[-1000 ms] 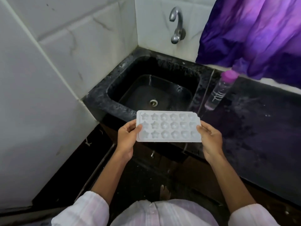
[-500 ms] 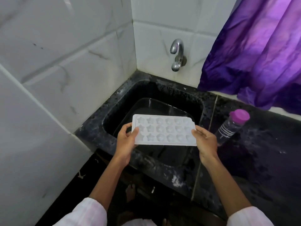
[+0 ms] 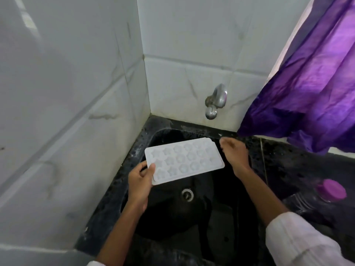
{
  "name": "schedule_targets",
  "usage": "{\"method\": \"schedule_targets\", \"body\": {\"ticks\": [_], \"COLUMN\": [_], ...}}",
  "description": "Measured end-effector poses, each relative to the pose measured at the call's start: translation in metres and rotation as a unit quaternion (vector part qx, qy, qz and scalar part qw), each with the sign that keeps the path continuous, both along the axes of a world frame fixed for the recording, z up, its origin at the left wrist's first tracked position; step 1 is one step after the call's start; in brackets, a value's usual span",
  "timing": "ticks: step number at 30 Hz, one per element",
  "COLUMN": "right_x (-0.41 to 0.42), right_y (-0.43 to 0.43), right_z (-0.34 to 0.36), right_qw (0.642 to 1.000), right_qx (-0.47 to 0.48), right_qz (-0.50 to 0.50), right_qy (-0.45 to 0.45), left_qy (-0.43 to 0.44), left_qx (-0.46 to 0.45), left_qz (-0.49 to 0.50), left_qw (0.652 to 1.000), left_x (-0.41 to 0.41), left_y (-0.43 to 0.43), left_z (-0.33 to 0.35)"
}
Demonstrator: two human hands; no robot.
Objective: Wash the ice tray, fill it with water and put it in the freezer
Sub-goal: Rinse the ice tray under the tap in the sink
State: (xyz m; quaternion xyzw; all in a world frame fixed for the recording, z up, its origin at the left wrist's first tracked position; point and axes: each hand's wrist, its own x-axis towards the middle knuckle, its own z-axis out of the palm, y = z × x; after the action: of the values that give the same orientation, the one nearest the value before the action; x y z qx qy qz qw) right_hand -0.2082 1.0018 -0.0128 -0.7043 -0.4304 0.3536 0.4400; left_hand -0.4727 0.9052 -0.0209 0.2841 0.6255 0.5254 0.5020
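Head view: white star-moulded ice tray (image 3: 184, 160) clamped in left hand (image 3: 139, 182) fingers; right hand (image 3: 233, 153) loose-fingered, empty.

1. There is open room between the tap (image 3: 215, 101) and the ice tray (image 3: 184, 160), over the sink (image 3: 153, 131).
2. The wall (image 3: 76, 112) blocks the left side.
3. The curtain (image 3: 307, 83) and bottle (image 3: 326, 196) crowd the right.
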Motion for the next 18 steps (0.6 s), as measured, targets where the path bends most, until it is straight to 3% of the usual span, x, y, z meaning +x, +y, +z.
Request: {"method": "schedule_targets", "body": {"ticks": [5,11,14,18], "right_x": [-0.011,-0.017,-0.009,-0.001], "right_y": [0.081,0.153,0.172,0.179], "right_z": [0.021,0.028,0.013,0.005], "right_qw": [0.999,0.983,0.98,0.985], "right_qx": [-0.011,-0.08,-0.105,-0.095], "right_qz": [-0.04,-0.003,0.065,0.058], "right_qy": [-0.002,0.163,0.159,0.13], "left_qy": [-0.012,-0.029,-0.039,-0.05], "left_qx": [0.003,0.01,0.014,0.012], "left_qz": [-0.009,-0.017,-0.023,-0.027], "left_qw": [1.0,0.999,0.999,0.998], "left_x": [-0.019,-0.03,-0.032,-0.031], "left_y": [0.034,0.058,0.064,0.07], "left_z": [0.005,0.013,0.016,0.016]}}
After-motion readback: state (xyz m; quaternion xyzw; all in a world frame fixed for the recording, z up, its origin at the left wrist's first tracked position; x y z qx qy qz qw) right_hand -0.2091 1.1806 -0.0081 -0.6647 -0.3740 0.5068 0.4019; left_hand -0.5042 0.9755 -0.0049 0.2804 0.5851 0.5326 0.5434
